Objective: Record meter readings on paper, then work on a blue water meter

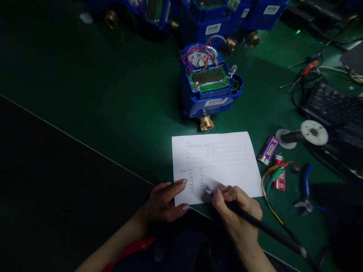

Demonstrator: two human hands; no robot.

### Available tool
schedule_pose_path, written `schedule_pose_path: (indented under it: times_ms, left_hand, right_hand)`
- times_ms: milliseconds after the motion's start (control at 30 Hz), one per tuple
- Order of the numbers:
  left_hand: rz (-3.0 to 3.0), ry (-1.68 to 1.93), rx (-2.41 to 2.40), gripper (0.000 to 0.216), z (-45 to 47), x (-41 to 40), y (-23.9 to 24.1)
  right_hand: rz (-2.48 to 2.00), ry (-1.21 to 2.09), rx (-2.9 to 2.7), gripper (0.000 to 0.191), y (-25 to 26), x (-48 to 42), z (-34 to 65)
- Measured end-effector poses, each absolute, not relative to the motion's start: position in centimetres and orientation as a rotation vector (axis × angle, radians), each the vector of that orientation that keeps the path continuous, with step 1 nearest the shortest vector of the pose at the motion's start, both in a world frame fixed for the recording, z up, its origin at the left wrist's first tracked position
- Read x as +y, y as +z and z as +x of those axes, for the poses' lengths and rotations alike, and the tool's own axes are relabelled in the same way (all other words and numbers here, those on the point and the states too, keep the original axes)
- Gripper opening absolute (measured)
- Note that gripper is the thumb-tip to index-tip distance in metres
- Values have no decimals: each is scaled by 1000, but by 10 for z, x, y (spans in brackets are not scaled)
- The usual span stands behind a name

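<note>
A white sheet of paper (221, 158) with a printed table and a column of handwritten entries lies on the green mat. My right hand (236, 209) grips a dark pen (269, 230), its tip touching the paper near the lower entries. My left hand (166, 202) rests flat on the sheet's lower left corner, fingers spread, holding it down. Just beyond the paper stands an opened blue water meter (210, 87) with a green circuit board, coloured wires and a brass fitting at its front.
More blue meters (210, 19) line the far edge. To the right lie a purple battery (269, 150), a red battery with clip leads (279, 175), a wire spool (312, 133), blue-handled pliers (306, 185) and a keyboard (334, 104). The mat's edge (85, 145) runs diagonally at left.
</note>
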State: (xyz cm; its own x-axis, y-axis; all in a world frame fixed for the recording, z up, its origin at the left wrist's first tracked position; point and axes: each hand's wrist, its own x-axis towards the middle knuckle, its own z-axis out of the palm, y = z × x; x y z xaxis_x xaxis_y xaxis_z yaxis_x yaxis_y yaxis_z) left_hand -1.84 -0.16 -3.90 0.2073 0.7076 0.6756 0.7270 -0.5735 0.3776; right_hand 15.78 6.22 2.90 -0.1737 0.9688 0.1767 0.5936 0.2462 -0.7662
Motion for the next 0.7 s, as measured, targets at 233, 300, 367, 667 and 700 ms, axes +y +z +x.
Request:
schedule_pose_path:
  times_ms: [233,300,367,667,700]
  left_hand:
    - [-2457,-1336,-1412,23,-20,0,-35]
    - [-2456,-1336,-1409,23,-20,1,-34]
    - [-2471,-1329,-1400,24,-20,1,-34]
    - [-2480,-1329,-1369,26,-21,-1,-35]
    - [-2478,-1326,-1374,27,-21,-1,-35]
  right_hand:
    - [-1428,704,-1907,35,28,62,159]
    - [-1405,692,-1918,33,29,62,160]
    - [-1392,691,-1927,32,29,62,160]
    - [-1409,1044,-1420,13,27,64,169]
    - [-1410,1036,-1402,8,27,64,174]
